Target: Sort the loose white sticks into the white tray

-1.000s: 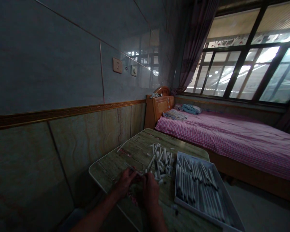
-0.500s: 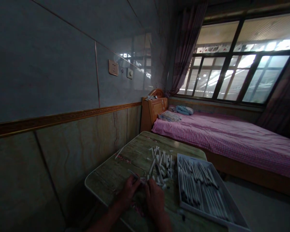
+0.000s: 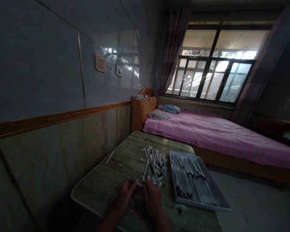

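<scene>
Both hands rest close together over the near part of a small wood-patterned table. My left hand pinches one end of a thin white stick. My right hand is closed at the stick's other end, fingers curled. Just beyond the fingers lies a loose pile of short white sticks. To the right of the pile stands a shallow white tray filled with long white sticks laid side by side.
A tiled wall with a socket runs along the left of the table. Behind the table is a bed with a pink checked cover, a wooden headboard and a large window. Bare floor lies to the right.
The view has swung to the right and pulled back a little, so table and hands sit further left in frame. The hands keep holding the stick between them in much the same pose.
</scene>
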A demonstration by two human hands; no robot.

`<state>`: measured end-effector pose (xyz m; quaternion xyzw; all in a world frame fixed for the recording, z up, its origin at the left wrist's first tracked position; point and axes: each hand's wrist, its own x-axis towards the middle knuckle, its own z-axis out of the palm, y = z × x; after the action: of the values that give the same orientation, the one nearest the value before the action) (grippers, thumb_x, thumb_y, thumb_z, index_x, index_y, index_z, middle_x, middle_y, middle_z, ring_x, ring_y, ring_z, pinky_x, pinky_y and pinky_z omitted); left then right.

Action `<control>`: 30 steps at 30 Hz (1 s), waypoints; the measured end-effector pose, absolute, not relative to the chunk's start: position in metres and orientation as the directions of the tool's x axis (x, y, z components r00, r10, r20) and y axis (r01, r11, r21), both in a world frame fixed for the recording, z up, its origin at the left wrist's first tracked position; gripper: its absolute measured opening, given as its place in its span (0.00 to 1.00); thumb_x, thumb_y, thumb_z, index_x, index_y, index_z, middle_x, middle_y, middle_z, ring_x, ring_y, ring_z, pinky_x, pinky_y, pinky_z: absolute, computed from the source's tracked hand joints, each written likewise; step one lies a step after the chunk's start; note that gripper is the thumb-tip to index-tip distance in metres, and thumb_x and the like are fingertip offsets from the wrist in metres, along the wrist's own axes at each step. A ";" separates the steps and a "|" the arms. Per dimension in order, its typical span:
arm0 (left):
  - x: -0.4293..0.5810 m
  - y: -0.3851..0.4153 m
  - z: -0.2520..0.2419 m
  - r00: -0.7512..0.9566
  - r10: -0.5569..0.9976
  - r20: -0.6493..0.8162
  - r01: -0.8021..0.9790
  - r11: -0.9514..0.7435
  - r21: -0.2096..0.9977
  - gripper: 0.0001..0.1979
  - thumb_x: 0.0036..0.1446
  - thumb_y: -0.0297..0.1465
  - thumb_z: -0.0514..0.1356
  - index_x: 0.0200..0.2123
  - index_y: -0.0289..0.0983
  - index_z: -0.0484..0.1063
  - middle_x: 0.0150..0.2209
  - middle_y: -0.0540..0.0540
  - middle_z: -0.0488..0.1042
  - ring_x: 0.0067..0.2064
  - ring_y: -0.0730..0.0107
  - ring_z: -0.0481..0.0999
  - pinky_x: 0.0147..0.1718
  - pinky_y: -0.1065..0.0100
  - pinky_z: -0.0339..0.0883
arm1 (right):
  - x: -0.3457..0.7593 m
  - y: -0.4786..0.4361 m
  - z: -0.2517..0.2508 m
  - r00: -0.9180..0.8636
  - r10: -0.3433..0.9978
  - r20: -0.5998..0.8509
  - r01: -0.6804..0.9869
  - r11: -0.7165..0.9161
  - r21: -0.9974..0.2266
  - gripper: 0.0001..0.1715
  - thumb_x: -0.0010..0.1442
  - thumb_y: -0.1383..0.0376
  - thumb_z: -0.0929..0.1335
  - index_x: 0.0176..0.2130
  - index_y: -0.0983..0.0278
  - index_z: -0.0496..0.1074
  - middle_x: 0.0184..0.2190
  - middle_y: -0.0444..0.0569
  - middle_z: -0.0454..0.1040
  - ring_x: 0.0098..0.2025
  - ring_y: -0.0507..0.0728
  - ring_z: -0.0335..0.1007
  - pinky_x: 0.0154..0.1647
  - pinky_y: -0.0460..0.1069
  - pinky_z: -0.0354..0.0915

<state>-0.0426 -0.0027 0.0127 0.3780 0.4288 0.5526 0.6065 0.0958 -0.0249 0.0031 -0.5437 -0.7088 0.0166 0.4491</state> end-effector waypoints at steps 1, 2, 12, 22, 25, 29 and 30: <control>-0.042 -0.002 0.012 0.031 0.995 -0.091 -0.346 0.096 0.933 0.23 0.37 0.46 0.72 0.32 0.37 0.73 0.29 0.48 0.79 0.34 0.61 0.79 0.35 0.65 0.72 | 0.096 -0.024 0.001 -0.008 0.792 0.610 0.770 0.394 -0.501 0.21 0.70 0.60 0.55 0.31 0.59 0.69 0.26 0.45 0.74 0.27 0.53 0.71 0.28 0.46 0.57; -0.041 -0.002 0.012 0.030 0.997 -0.075 -0.349 0.081 0.934 0.23 0.37 0.46 0.72 0.32 0.38 0.73 0.29 0.48 0.79 0.34 0.61 0.80 0.35 0.65 0.72 | 0.096 -0.024 -0.001 -0.009 0.801 0.599 0.786 0.376 -0.491 0.23 0.70 0.60 0.54 0.29 0.59 0.69 0.25 0.45 0.74 0.26 0.54 0.71 0.27 0.46 0.57; -0.042 -0.003 0.017 -0.014 0.998 -0.055 -0.340 0.047 0.939 0.25 0.36 0.49 0.71 0.32 0.36 0.73 0.29 0.46 0.79 0.34 0.59 0.79 0.34 0.64 0.73 | 0.095 -0.027 0.005 -0.003 0.801 0.598 0.775 0.380 -0.505 0.22 0.70 0.54 0.57 0.31 0.60 0.67 0.25 0.43 0.73 0.26 0.51 0.69 0.26 0.44 0.54; -0.040 -0.002 0.014 -0.068 0.997 -0.042 -0.349 0.016 0.937 0.25 0.36 0.49 0.70 0.31 0.36 0.73 0.29 0.46 0.77 0.33 0.60 0.78 0.34 0.64 0.71 | 0.095 -0.027 -0.001 0.005 0.830 0.558 0.761 0.359 -0.540 0.26 0.70 0.49 0.55 0.31 0.60 0.68 0.26 0.45 0.74 0.27 0.53 0.71 0.26 0.45 0.57; -0.040 -0.001 0.008 -0.008 1.000 -0.021 -0.367 0.017 0.930 0.24 0.38 0.49 0.70 0.32 0.36 0.72 0.29 0.46 0.77 0.33 0.62 0.78 0.34 0.64 0.71 | 0.096 -0.027 -0.003 -0.016 0.810 0.586 0.770 0.384 -0.509 0.28 0.71 0.50 0.52 0.31 0.59 0.68 0.26 0.45 0.74 0.28 0.53 0.71 0.27 0.46 0.58; -0.040 0.002 0.001 -0.007 1.000 -0.009 -0.364 0.005 0.931 0.24 0.39 0.48 0.70 0.32 0.36 0.72 0.28 0.48 0.76 0.32 0.64 0.77 0.34 0.65 0.71 | 0.098 -0.026 -0.005 -0.067 0.807 0.586 0.799 0.395 -0.453 0.31 0.72 0.55 0.49 0.29 0.58 0.69 0.24 0.45 0.74 0.26 0.54 0.71 0.27 0.47 0.58; -0.040 0.002 0.000 -0.016 1.000 -0.013 -0.359 0.007 0.933 0.24 0.39 0.48 0.70 0.32 0.36 0.72 0.29 0.48 0.76 0.32 0.64 0.77 0.34 0.65 0.71 | 0.098 -0.027 -0.004 -0.056 0.820 0.570 0.798 0.380 -0.467 0.30 0.72 0.55 0.50 0.29 0.58 0.69 0.24 0.45 0.74 0.26 0.54 0.71 0.27 0.47 0.58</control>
<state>-0.0403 0.0025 -0.0004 0.3932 0.4076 0.5849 0.5807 0.0976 -0.0266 -0.0043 -0.5567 -0.7266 0.0132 0.4024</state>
